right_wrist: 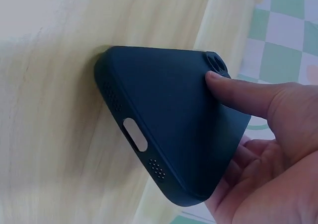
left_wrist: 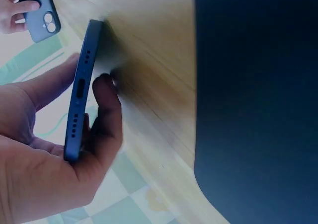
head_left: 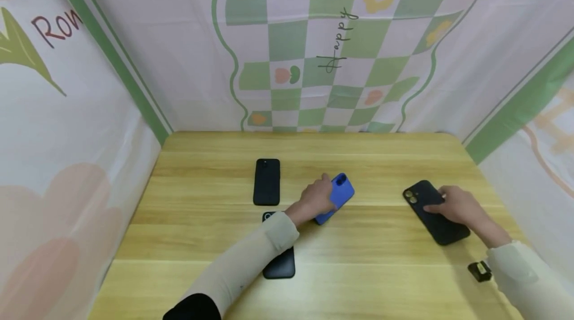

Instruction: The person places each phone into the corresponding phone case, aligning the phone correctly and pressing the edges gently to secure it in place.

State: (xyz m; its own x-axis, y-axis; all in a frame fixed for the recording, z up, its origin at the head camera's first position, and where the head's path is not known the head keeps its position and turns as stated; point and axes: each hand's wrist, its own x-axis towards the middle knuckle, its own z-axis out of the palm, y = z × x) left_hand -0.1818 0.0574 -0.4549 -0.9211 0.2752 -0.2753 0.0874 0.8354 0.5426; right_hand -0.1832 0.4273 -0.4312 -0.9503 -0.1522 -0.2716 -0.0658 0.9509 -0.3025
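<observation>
My left hand (head_left: 315, 196) grips a blue phone (head_left: 343, 193) by its long sides, camera end pointing away to the right. In the left wrist view, the phone's bottom edge (left_wrist: 79, 92) shows a charging port and speaker holes between thumb and curled fingers. On the right, my right hand (head_left: 458, 204) holds a black phone case (right_wrist: 164, 114), thumb on its back and fingers beneath. Light shows through the case's port opening, and it leans tilted over the table. Under my left forearm lies a black phone-shaped piece (head_left: 280, 266), partly hidden by the sleeve.
A black phone (head_left: 266, 182) lies back-up on the wooden table (head_left: 197, 175), left of the blue one. Printed cloth (head_left: 193, 61) surrounds the table at the back and sides. A small dark device (head_left: 480, 271) sits at my right cuff.
</observation>
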